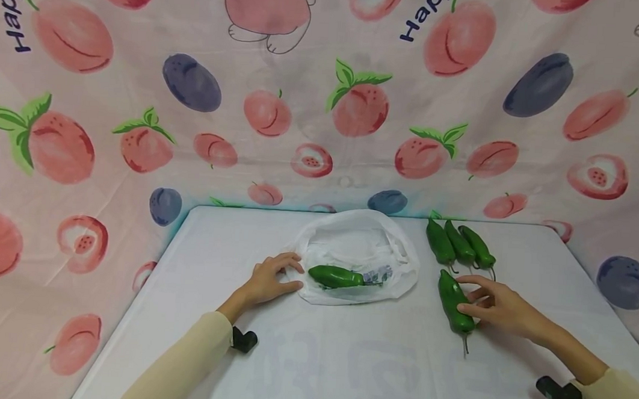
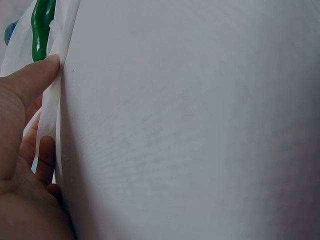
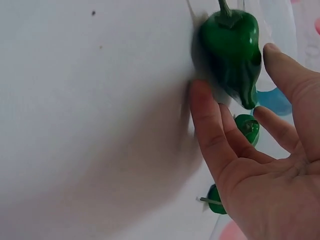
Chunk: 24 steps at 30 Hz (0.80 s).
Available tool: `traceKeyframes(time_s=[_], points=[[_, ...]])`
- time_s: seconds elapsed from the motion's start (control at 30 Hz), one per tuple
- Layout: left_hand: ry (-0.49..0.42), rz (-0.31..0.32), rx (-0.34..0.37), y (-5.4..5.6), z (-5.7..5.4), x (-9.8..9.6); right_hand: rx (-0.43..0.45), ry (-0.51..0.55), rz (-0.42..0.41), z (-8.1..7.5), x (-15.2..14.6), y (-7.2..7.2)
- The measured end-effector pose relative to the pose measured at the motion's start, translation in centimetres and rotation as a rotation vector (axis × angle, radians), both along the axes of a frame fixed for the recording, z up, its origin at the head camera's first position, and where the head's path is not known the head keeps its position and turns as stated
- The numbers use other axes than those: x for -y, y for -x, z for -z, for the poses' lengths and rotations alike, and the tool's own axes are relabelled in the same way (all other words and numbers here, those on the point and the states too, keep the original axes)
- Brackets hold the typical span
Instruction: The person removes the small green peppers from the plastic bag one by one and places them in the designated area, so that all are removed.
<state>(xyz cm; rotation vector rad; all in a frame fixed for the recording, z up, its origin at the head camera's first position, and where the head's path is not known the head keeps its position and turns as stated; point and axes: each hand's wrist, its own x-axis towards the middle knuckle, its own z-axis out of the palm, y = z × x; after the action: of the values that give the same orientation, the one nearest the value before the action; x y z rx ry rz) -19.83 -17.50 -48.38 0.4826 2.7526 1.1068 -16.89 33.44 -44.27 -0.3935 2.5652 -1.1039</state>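
A thin white plastic bag (image 1: pixel 361 229) lies spread on the table with one green pepper (image 1: pixel 336 277) on it. At the bag's left edge is my left hand (image 1: pixel 272 279), its thumb and fingers spread apart and touching the film. The left wrist view shows the thumb (image 2: pixel 42 72) against the bag's edge, with the pepper (image 2: pixel 42 30) beyond. To the right, another green pepper (image 1: pixel 452 303) lies stem toward me. My right hand (image 1: pixel 501 305) reaches round it from the right, thumb and fingers apart. In the right wrist view this pepper (image 3: pixel 230 47) sits between the loosely extended fingers.
Several more green peppers (image 1: pixel 460 243) lie side by side at the back right of the white table (image 1: pixel 231 231). Behind the table hangs a fruit-patterned cloth (image 1: pixel 304 72). A dark wrist device (image 1: pixel 244 340) is worn at each cuff.
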Motion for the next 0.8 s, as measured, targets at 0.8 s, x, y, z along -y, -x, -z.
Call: traceKeyframes(time_s=[0.8], points=[[-0.006, 0.006, -0.012, 0.2, 0.2, 0.2, -0.056, -0.202, -0.162, -4.1, -0.3, 0.7]])
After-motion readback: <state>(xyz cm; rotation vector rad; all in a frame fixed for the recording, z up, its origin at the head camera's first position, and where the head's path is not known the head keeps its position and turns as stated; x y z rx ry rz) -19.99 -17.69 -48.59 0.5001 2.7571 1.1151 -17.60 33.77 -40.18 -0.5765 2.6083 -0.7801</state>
